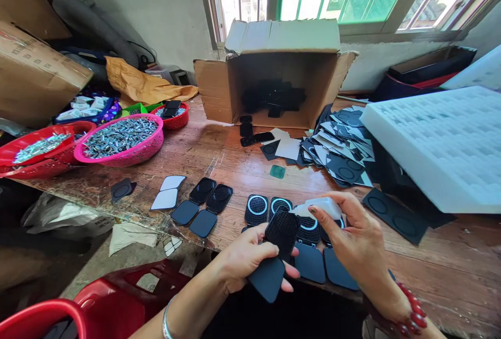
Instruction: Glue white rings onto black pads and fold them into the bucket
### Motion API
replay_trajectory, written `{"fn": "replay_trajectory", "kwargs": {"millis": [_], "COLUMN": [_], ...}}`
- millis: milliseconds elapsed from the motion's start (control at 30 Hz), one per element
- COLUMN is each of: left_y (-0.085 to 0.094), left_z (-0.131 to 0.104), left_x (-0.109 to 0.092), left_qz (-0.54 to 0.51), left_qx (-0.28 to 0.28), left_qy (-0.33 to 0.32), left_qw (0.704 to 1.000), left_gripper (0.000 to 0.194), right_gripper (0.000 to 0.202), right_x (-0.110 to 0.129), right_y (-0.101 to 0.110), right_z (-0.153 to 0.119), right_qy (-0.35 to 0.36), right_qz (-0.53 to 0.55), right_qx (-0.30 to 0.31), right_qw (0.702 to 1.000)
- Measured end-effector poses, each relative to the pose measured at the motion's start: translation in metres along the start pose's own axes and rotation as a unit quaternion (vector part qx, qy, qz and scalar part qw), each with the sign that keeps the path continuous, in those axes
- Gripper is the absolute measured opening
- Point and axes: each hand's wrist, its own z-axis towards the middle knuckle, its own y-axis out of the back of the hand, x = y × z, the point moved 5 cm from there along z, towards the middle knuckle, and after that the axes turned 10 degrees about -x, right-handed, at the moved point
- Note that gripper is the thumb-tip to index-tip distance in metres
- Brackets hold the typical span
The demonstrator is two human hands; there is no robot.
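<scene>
My left hand [250, 255] is closed around a black hinged case [282, 230], opened out, its gridded half up and its smooth half hanging below. In my right hand [358, 237] lies a white squeeze bottle [323, 207], tilted so that its narrow nozzle meets the upper edge of the gridded half. Behind both hands, several open black cases with white rings [257, 206] are lined up along the table's front, partly covered by my hands. Further left are two open cases without white rings [203, 190] and two white-faced pads [164, 198].
A cardboard box [213, 91] lies open toward me at the back. Right of it are a heap of black and white pads [340, 145] and a white foam tray [442, 145]. Baskets of metal parts [119, 138] stand left. A red chair [129, 297] is below the table edge.
</scene>
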Motion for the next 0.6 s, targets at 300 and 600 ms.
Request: {"fn": "replay_trajectory", "kwargs": {"millis": [300, 600], "left_y": [0.007, 0.002], "left_z": [0.001, 0.003], "left_x": [-0.006, 0.002], "left_qz": [-0.021, 0.001], "left_qx": [-0.01, -0.003], "left_qy": [-0.009, -0.008], "left_qw": [1.0, 1.0], "left_gripper": [0.03, 0.035], "right_gripper": [0.014, 0.011], "right_x": [0.001, 0.022], "right_y": [0.008, -0.001], "right_z": [-0.013, -0.02], "right_qy": [0.006, 0.017], "right_qz": [-0.004, 0.026], "right_qx": [0.04, 0.045], "right_qw": [0.999, 0.998]}}
